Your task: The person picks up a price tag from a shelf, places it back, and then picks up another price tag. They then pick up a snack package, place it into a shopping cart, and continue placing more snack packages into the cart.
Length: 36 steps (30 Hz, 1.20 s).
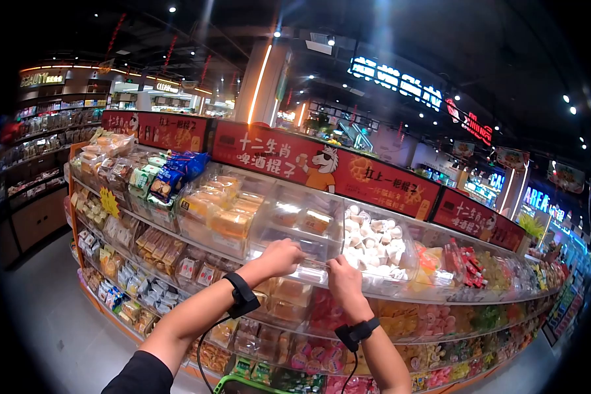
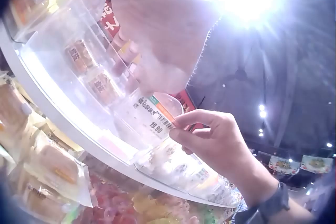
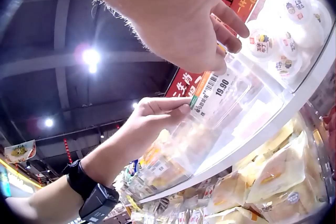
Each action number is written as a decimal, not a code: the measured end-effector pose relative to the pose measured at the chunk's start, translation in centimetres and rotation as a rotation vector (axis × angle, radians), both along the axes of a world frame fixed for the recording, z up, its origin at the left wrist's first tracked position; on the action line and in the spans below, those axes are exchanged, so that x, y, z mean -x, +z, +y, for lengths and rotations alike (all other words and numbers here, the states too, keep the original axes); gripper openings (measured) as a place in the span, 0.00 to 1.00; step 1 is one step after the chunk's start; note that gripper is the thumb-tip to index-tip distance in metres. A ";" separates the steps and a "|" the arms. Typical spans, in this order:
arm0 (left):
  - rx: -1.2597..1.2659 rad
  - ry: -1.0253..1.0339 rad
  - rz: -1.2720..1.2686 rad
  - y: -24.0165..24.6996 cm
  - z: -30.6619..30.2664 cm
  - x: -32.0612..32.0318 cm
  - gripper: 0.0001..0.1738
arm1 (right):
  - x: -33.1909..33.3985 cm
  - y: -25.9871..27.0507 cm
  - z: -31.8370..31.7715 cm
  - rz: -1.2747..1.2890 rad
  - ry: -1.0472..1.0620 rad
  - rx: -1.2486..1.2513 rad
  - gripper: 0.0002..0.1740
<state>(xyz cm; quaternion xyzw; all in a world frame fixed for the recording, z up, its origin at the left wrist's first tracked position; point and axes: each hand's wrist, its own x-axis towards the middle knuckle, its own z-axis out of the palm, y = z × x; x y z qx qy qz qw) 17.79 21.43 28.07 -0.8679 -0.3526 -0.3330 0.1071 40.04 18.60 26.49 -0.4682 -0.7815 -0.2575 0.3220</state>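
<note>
Both hands are at a white price label [image 2: 149, 116] with a green and orange strip and "19.90" printed on it. My right hand [image 1: 346, 282] pinches one end between thumb and forefinger, as the left wrist view shows. The left hand [image 1: 279, 257] pinches the opposite end, its fingertips at the green corner in the right wrist view. Behind the label [image 3: 215, 92] is clear plastic of a display bin [image 1: 285, 249]. A few wrapped cakes [image 1: 315, 221] lie at the back of this bin.
Bins of white round-lidded cups [image 1: 377, 243] and packaged yellow cakes [image 1: 233, 213] flank the bin. Lower shelves hold wrapped snacks [image 1: 161, 246]. Red banners [image 1: 269, 151] run along the top. A green-rimmed basket [image 1: 253, 381] is below my arms.
</note>
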 end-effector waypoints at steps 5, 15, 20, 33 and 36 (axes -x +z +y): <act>0.004 0.043 0.022 0.1 -0.8 -0.1 0.10 | 0.7 -0.2 -0.3 -0.038 -0.073 0.003 0.07; -0.182 0.082 -0.024 -2.0 -1.6 -1.2 0.25 | 2.7 -1.2 -1.4 -0.045 -0.184 0.030 0.21; -0.427 -0.004 -0.054 0.2 -2.6 -4.1 0.29 | -1.0 -0.3 -3.8 0.003 -0.172 -0.005 0.22; -0.184 -0.207 -0.063 0.0 -2.6 -22.0 0.23 | -20.1 0.3 -1.9 -0.003 -0.088 -0.018 0.13; -0.141 -0.127 -0.029 -0.8 -2.2 -24.4 0.15 | -20.6 1.2 -1.3 0.013 -0.004 -0.005 0.11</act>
